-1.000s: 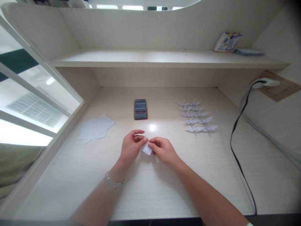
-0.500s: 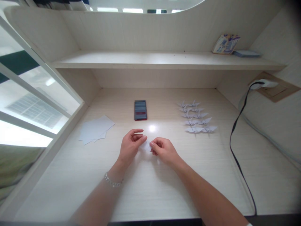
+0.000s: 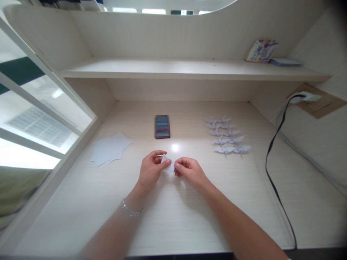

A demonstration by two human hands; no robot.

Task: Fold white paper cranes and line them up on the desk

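A small piece of folded white paper (image 3: 170, 167) is held between my two hands, just above the desk. My left hand (image 3: 152, 167) pinches it with the thumb on top, and a pointed corner of the paper shows above that thumb. My right hand (image 3: 190, 171) grips the paper's right edge between thumb and fingertips. Part of the paper is covered by my fingers. To the right, several folded paper cranes (image 3: 227, 141) stand in rows. A pile of flat white paper sheets (image 3: 110, 147) lies to the left, its sheets overlapping.
A phone (image 3: 162, 126) lies on the desk (image 3: 173, 220) beyond my hands. Along the right side a black cable (image 3: 268, 159) runs from the wall socket (image 3: 317, 100). Above the desk's back is a shelf (image 3: 151, 66), with a small colourful box (image 3: 261, 51) at its right.
My left hand's grip on the folded paper has shifted slightly, and a pointed corner now shows above its thumb. The right hand keeps its pinch almost in place.
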